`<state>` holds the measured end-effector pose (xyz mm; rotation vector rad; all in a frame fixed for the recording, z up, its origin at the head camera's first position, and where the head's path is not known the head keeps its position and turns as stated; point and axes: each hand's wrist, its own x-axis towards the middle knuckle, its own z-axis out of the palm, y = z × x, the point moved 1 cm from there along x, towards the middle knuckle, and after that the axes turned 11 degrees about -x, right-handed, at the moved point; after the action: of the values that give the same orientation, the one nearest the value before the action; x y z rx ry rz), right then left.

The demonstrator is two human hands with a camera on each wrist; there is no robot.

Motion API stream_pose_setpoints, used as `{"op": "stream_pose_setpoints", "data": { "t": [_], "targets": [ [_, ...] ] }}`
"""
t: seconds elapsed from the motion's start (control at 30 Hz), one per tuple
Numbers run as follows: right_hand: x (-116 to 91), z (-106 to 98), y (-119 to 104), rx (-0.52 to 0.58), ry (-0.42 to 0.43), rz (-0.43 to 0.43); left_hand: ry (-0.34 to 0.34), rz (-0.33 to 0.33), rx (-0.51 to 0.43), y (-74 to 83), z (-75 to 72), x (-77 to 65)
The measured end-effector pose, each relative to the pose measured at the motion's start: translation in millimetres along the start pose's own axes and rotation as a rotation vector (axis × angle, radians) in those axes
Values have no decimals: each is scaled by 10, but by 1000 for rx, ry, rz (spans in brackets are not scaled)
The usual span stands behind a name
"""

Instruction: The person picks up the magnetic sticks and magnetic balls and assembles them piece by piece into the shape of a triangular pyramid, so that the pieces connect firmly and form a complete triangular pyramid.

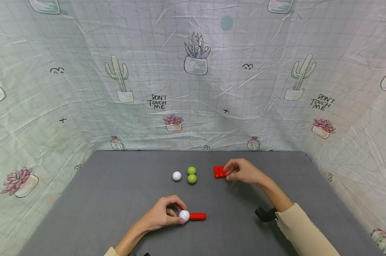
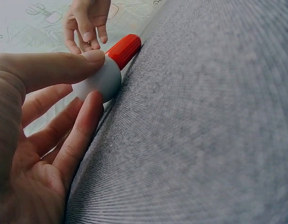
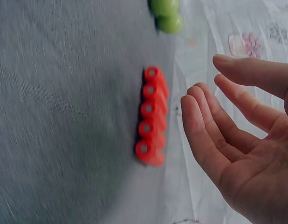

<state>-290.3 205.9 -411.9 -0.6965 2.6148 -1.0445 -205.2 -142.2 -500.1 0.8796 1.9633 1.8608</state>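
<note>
My left hand pinches a white ball between thumb and fingertips, low at the grey surface. Against the ball's right side lies a red ribbed cylinder, pointing away from the hand; the left wrist view shows the ball and the cylinder end to end. My right hand hovers beside a row of several red cylinders, partly covering the row in the head view. In the right wrist view, the right hand has its fingers apart with nothing between them, and the red cylinders show holes in their ends.
Two green balls touch each other behind the left hand, with another white ball just left of them. A printed cloth hangs round the back and sides of the grey table.
</note>
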Motion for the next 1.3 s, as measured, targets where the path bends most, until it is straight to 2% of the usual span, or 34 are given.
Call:
{"op": "stream_pose_setpoints", "data": {
  "t": [0.3, 0.47, 0.6, 1.03, 1.2, 1.3],
  "targets": [
    [42, -136, 142, -10, 29, 55, -2, -4, -2, 1, -4, -2],
    [125, -118, 194, -38, 37, 88, -1, -13, -1, -2, -2, -3],
    [246, -63, 181, -72, 40, 78, 1, -20, 0, -9, -3, -5],
    [650, 333, -303, -121, 23, -68, 9, -48, -5, -21, 10, 19],
    [789, 500, -534, -176, 24, -151, 8, -26, -1, -26, 4, 16],
    [878, 605, -699, -215, -8, -191, 6, -16, -3, -32, -4, 14]
  ]
}}
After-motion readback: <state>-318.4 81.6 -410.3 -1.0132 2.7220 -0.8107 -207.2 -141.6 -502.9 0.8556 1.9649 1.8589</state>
